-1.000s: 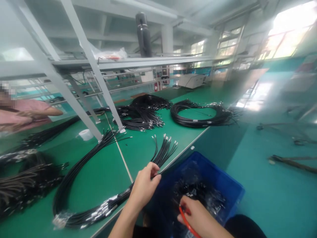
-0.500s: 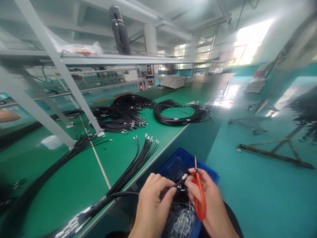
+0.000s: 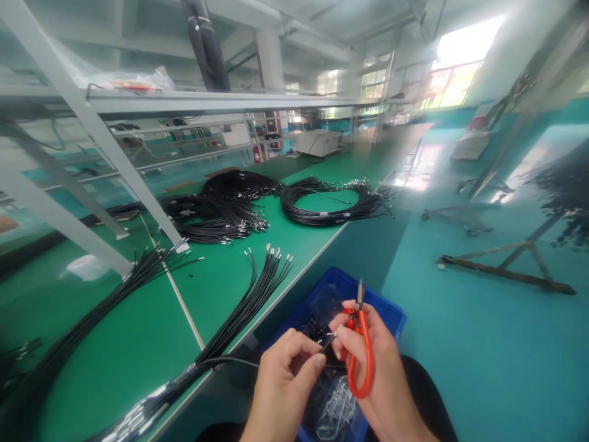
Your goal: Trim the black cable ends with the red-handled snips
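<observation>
We show a bare left hand (image 3: 286, 373) | a bare right hand (image 3: 378, 353) | bare forearms (image 3: 404, 423) | black clothing (image 3: 427, 396) at our right side, details too dark to tell

Left hand (image 3: 285, 374) bare, thumb and forefinger pinched together, right hand (image 3: 384, 365) just beside it, also bare, fingers curled inward, thumb towards the left hand, both low in view

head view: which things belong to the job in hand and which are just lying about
Likely in use: black cable in the left hand; red-handled cutters in the right hand; near cable bundle; blue bin.
Seemingly lying about: white roll; pale box; plastic bag.
</observation>
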`<state>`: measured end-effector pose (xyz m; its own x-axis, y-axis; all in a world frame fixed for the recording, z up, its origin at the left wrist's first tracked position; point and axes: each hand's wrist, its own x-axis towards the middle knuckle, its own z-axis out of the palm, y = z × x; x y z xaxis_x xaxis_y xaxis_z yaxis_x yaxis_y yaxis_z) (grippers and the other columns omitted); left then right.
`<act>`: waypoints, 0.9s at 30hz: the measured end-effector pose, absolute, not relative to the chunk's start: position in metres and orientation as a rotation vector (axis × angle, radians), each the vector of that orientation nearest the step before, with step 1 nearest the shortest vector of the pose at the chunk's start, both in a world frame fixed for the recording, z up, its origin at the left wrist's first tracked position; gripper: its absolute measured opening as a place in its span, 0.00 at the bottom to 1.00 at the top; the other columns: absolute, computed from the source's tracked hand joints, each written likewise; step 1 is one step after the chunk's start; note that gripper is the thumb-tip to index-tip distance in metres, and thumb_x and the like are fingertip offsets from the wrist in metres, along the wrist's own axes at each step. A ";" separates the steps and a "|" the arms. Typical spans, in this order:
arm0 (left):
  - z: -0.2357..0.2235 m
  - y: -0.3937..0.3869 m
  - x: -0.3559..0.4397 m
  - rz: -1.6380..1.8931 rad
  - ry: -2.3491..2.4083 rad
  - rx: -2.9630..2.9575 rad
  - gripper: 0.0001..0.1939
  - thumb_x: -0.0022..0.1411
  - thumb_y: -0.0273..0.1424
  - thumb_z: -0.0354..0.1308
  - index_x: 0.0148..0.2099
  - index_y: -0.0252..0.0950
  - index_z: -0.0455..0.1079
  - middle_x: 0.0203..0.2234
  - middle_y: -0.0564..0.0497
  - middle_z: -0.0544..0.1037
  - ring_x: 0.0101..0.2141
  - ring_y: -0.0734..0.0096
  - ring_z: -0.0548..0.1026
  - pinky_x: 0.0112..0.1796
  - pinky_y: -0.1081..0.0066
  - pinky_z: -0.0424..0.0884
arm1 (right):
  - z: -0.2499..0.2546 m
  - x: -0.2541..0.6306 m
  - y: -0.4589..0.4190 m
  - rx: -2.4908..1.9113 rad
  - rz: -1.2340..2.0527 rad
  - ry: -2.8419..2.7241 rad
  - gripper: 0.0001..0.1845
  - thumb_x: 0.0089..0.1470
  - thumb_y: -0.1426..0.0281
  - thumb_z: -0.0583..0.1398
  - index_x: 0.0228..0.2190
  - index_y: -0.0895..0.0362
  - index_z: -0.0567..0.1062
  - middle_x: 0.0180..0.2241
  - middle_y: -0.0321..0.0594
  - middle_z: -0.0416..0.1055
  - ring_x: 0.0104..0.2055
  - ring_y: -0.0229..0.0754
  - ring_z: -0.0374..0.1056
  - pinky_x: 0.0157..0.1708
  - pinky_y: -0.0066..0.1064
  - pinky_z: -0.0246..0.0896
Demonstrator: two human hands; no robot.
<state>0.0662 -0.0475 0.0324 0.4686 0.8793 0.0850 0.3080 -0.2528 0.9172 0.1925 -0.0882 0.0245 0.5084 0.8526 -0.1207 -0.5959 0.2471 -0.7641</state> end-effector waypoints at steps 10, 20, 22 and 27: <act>0.029 -0.045 0.065 0.762 0.994 1.662 0.08 0.55 0.30 0.57 0.25 0.34 0.69 0.22 0.54 0.67 0.25 0.72 0.64 0.28 0.74 0.60 | 0.029 0.186 -0.091 -0.929 1.014 -0.341 0.19 0.43 0.73 0.66 0.38 0.54 0.67 0.27 0.33 0.72 0.23 0.34 0.65 0.24 0.26 0.60; 0.026 -0.047 0.061 0.745 0.984 1.684 0.08 0.56 0.31 0.57 0.26 0.34 0.68 0.22 0.54 0.68 0.26 0.72 0.65 0.28 0.74 0.61 | 0.030 0.186 -0.090 -0.910 1.059 -0.326 0.18 0.44 0.74 0.64 0.37 0.54 0.66 0.26 0.31 0.71 0.23 0.34 0.66 0.24 0.26 0.61; 0.029 -0.049 0.061 0.740 0.930 1.646 0.07 0.58 0.32 0.56 0.30 0.35 0.68 0.25 0.53 0.70 0.28 0.71 0.67 0.30 0.73 0.63 | 0.030 0.183 -0.090 -0.885 1.119 -0.281 0.17 0.45 0.74 0.64 0.37 0.54 0.66 0.26 0.31 0.70 0.22 0.34 0.66 0.23 0.26 0.60; 0.039 -0.055 0.069 0.868 0.838 1.575 0.07 0.59 0.34 0.55 0.38 0.37 0.66 0.28 0.52 0.71 0.29 0.69 0.70 0.31 0.72 0.66 | 0.030 0.172 -0.091 -0.874 1.172 -0.244 0.18 0.44 0.74 0.65 0.37 0.54 0.66 0.26 0.31 0.69 0.25 0.34 0.66 0.24 0.24 0.59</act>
<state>0.0694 -0.0548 0.0392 0.4815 0.8707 0.1000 0.0688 -0.1513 0.9861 0.1716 -0.0914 0.0299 0.4058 0.8760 -0.2608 -0.6992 0.1138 -0.7058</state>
